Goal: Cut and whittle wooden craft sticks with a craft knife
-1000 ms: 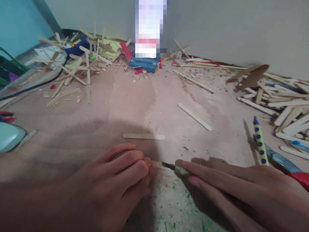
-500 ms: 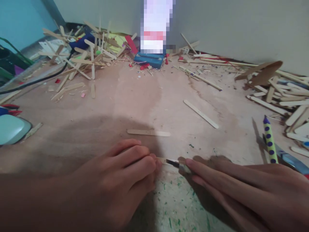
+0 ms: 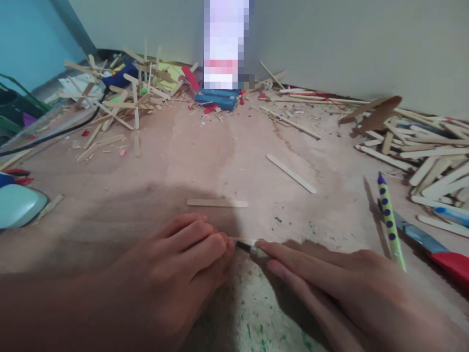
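Note:
My left hand (image 3: 183, 264) is closed low on the table, its fingers pinching a thin craft stick. Only a sliver of that craft stick (image 3: 240, 239) shows beyond the fingertips. From the right, my right hand (image 3: 322, 274) grips a small craft knife (image 3: 245, 246) by its pale handle. The dark blade lies against the stick, its tip close beside my left fingertips. Just beyond my left hand lies a flat craft stick (image 3: 216, 203) with small marks at its middle. A second loose stick (image 3: 291, 174) rests at a slant farther back.
A dotted pencil (image 3: 390, 220) and a red-handled tool (image 3: 428, 242) lie right of my right hand. Craft sticks (image 3: 432, 151) pile up behind them. More sticks (image 3: 135, 98) and scraps fill the back left. A blue stand (image 3: 218, 99) holds a blurred-out screen.
The knife in my right hand has slid left along the stick, closer to my left fingertips. My left hand keeps its hold. The whole view has shifted slightly.

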Tool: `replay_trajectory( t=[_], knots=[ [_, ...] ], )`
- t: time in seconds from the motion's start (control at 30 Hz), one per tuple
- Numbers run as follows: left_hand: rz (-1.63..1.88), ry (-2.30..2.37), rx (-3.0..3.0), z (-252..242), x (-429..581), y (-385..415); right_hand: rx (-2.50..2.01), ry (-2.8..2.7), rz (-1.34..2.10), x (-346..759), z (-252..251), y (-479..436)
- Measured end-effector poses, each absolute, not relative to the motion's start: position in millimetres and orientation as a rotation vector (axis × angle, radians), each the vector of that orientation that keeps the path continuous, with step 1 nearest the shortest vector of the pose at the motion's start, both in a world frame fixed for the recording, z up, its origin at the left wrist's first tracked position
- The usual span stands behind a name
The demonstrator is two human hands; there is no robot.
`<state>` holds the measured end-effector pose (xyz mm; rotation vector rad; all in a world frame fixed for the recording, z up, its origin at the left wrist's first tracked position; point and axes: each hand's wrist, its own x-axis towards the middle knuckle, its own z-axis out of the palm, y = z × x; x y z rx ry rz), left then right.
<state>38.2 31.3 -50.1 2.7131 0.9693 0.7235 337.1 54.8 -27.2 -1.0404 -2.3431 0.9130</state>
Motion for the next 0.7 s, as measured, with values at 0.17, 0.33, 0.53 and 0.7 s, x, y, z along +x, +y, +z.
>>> replay_trajectory(
  t=[0.17,0.33,0.53,0.7],
  knots=[
    [0.741,1.011,2.729,-47.0,33.4,31.3,-1.096,-2.271,0.889,348.2,-23.0,62.8],
    [0.777,0.887,2.767,-48.2,29.1,38.5,-1.038,-2.339,0.795,358.7,-20.7,68.4],
    [0.761,0.874,2.769,-48.8,25.9,41.9,-1.085,-2.316,0.936,351.2,-22.1,64.4],
    [0.716,0.888,2.765,-50.1,23.0,41.0,-1.011,-2.332,0.921,351.2,-28.1,67.3]
  ],
)
